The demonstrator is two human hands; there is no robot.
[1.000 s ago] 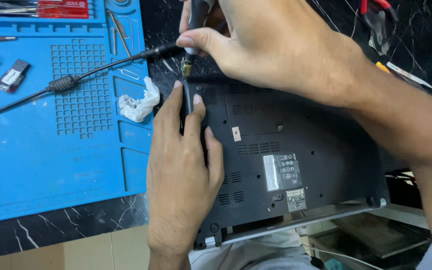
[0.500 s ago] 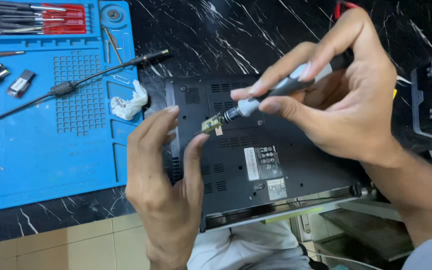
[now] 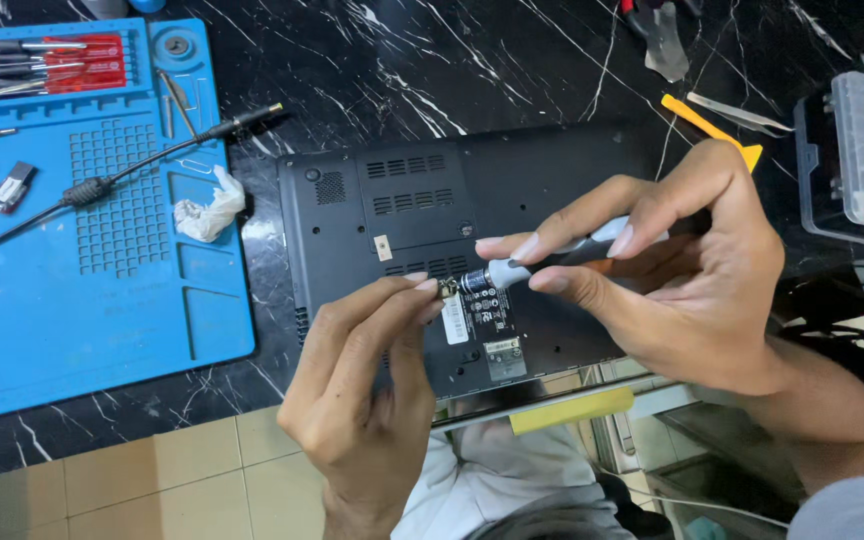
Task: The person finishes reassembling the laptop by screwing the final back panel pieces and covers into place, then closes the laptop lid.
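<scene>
Screwdriver [image 3: 562, 262] gripped in right hand [image 3: 672, 280], long axis near-level, tip leftward into left hand's [image 3: 362, 390] pinching fingertips [image 3: 422, 290].

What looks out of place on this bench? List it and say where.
Two things stand out. The laptop lies underside up, its near edge overhanging the black marble counter. A crumpled white tissue sits on the blue repair mat, half off its right edge. Nothing looks spilled or broken.

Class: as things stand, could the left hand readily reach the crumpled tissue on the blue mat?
Probably yes. The left hand pinches only the screwdriver tip, and nothing stands between it and the tissue.
</scene>
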